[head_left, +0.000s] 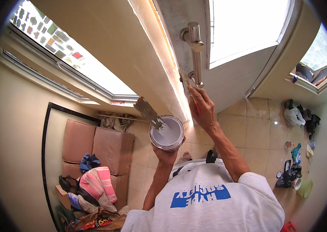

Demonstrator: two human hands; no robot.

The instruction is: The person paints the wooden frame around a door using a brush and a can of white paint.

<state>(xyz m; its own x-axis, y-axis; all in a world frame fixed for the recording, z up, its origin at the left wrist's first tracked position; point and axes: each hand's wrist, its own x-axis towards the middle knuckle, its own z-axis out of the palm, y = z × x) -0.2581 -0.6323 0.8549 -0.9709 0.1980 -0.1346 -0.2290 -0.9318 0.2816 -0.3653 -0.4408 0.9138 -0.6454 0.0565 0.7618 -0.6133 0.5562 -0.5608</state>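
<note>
My left hand is wrapped round the lower side of a small round tub and holds it up at chest height. Pale grey-white paste shows inside. A flat, stained strip like a scraper blade leans out over the rim, with paste smeared on its lower end. Farther up, the fingers of my right hand close on a slim tool with a red part. The tip of that tool is against the brightly lit edge of the door frame, but its exact shape is hard to make out.
Beside my right hand, a metal pull handle juts from the grey door. To the left are a brown sofa and a pile of clothes. Bags, a green bucket and loose items lie along the right wall.
</note>
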